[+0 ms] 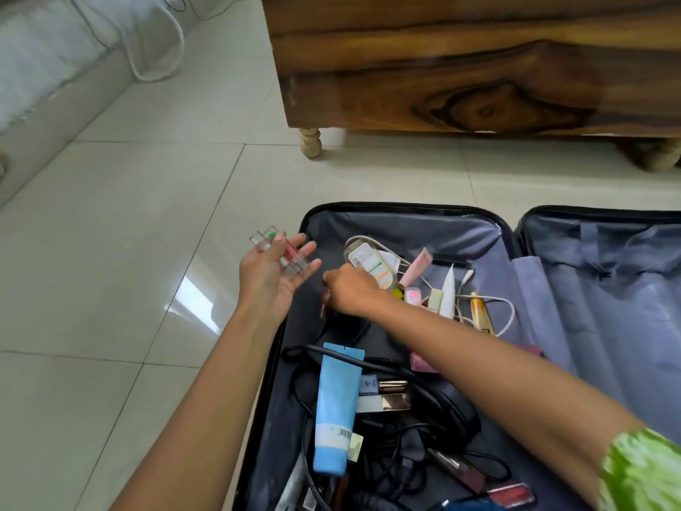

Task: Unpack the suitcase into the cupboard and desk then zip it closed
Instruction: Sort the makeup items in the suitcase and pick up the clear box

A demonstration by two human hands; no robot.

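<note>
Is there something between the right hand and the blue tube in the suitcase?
Nothing visible blocks it. The blue tube lies uncovered on black cables, nearer the person than the right hand, inside the suitcase.

I'm looking at a home bedroom: pale tiled floor (147, 215), a wooden cupboard (460, 68) on turned legs, a padded bed base (44, 86) left of it.
</note>
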